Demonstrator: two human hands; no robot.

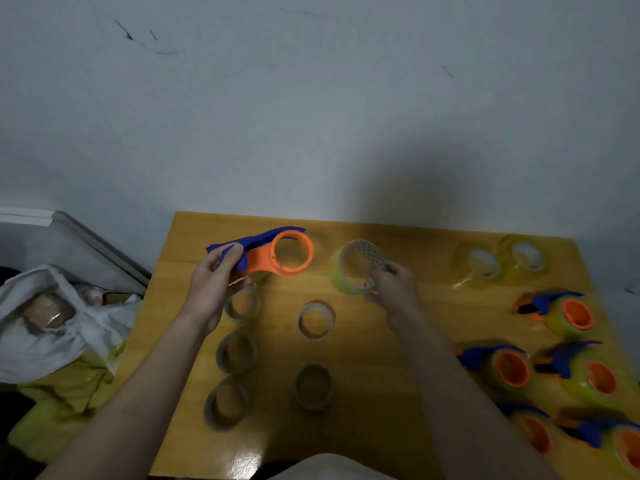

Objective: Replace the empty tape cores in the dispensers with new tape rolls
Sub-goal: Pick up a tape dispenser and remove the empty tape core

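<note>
empty cores (313, 385) nearest | left grip (216, 275) holds orange-blue dispenser (273, 252) | right grip (393, 284) pinches yellowish roll (346, 275)

A table (398, 341) filled the lower middle and right of the frame, a wall (311, 98) behind it. Above its upper-left part the left hand (211, 282) held an empty dispenser (273, 252); just right of it the right hand (394, 289) held a tape roll (349, 271). Below the hands, five empty cores (314, 320) lay in two columns. Two new rolls (502, 261) sat upper right, with five loaded dispensers (512, 368) below them. A bag (52, 323) lay off the table at left.
</note>
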